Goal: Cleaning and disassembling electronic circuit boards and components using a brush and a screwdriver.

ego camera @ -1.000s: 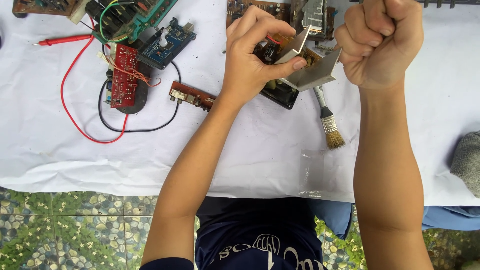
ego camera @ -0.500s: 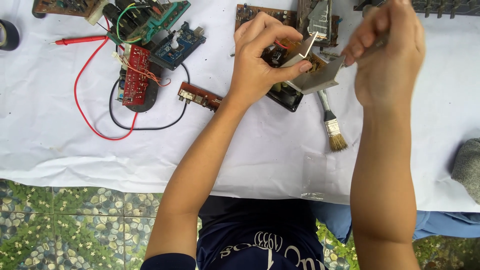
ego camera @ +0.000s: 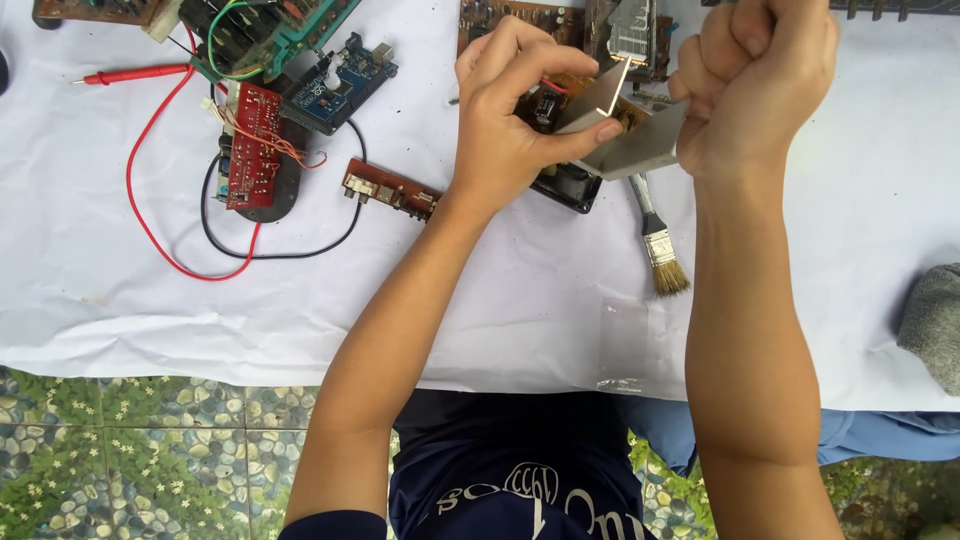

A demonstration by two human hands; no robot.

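Note:
My left hand (ego camera: 515, 115) grips a bent grey metal bracket (ego camera: 615, 125) attached to a dark electronic board (ego camera: 565, 180), lifted a little above the white cloth (ego camera: 480, 300). Thumb and fingers pinch the bracket's shiny upright plate. My right hand (ego camera: 760, 85) is curled into a fist at the bracket's right end, pressed against it; whatever it clasps is hidden inside the fingers. A small paintbrush (ego camera: 660, 235) lies on the cloth just below the bracket.
Left of my hands lie a red circuit board (ego camera: 250, 145), a blue board (ego camera: 340, 85), a green board (ego camera: 270, 35), a small brown board (ego camera: 390, 190), and red and black leads (ego camera: 180, 260). A grey cloth (ego camera: 935, 320) sits at the right edge. Pebbled floor lies below.
My right hand went from a fist to pinching at the bracket's end and is now a fist again, tight against the bracket. The left hand kept its hold.

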